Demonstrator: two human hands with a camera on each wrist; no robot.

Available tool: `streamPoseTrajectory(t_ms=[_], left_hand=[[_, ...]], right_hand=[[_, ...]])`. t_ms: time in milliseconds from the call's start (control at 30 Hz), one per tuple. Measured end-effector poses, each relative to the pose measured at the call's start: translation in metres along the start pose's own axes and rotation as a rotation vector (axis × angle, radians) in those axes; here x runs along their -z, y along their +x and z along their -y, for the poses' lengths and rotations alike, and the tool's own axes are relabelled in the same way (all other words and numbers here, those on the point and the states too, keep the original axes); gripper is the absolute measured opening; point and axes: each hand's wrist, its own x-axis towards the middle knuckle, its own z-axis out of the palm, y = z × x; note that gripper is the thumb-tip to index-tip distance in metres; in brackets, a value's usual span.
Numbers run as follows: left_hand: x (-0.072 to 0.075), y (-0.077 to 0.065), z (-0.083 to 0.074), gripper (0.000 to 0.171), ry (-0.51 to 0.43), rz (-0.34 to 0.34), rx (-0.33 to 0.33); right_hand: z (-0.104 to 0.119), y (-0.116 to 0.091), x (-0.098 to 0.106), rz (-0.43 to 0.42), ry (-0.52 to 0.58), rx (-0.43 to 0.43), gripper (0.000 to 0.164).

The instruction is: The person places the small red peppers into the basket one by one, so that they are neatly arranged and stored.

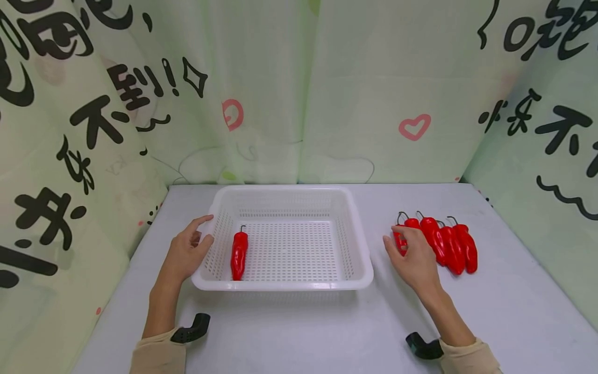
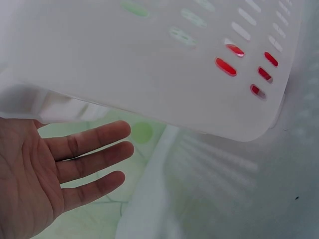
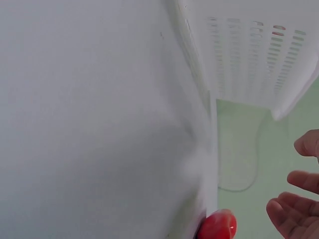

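A white perforated plastic basket (image 1: 285, 285) stands on the table with one glossy red chili pepper (image 1: 240, 255) lying inside at its left. My left hand (image 1: 187, 252) is at the basket's left rim, index fingertip and thumb right at the edge. In the left wrist view, three fingers stretch out straight below the rim, beside the basket's side wall (image 2: 124, 59). To the right of the basket, my right hand (image 1: 416, 259) reaches over the near end of a row of several red chili peppers (image 1: 451, 250). Its thumb and fingers are spread apart, partly covering the leftmost pepper.
The white table (image 1: 299, 332) reaches back to a pale green printed curtain (image 1: 271, 78), which also rises along both sides. Black camera mounts (image 1: 192, 328) sit at both wrists near the beige sleeves.
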Motion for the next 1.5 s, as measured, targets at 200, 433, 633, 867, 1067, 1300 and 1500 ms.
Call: streamPoseTrajectory(t_ms=[200,433,633,867,1067,1300,1500], left_hand=[[0.000,0.001,0.000,0.055,-0.006,-0.003,-0.004],[0.000,0.001,0.000,0.056,-0.001,-0.004,0.001],[-0.001,0.000,-0.001,0.056,-0.001,0.006,0.006],[0.000,0.001,-0.002,0.056,0.008,-0.003,0.003],[0.000,0.000,-0.002,0.056,0.015,0.001,0.009],[0.000,0.000,-0.002,0.057,0.015,0.010,0.016],[0.000,0.000,-0.002,0.056,0.018,0.009,0.011]], right_hand=[[-0.007,0.001,0.001,0.028,-0.040,-0.039,0.050],[-0.018,0.004,0.000,0.053,-0.068,-0.076,0.051],[-0.023,0.006,-0.002,0.062,-0.082,-0.097,0.051],[-0.027,0.008,-0.004,0.087,-0.097,-0.138,0.054],[-0.031,0.009,-0.005,0.092,-0.098,-0.154,0.055],[-0.035,0.010,-0.007,0.129,-0.111,-0.170,0.058],[-0.038,0.011,-0.007,0.164,-0.114,-0.176,0.060]])
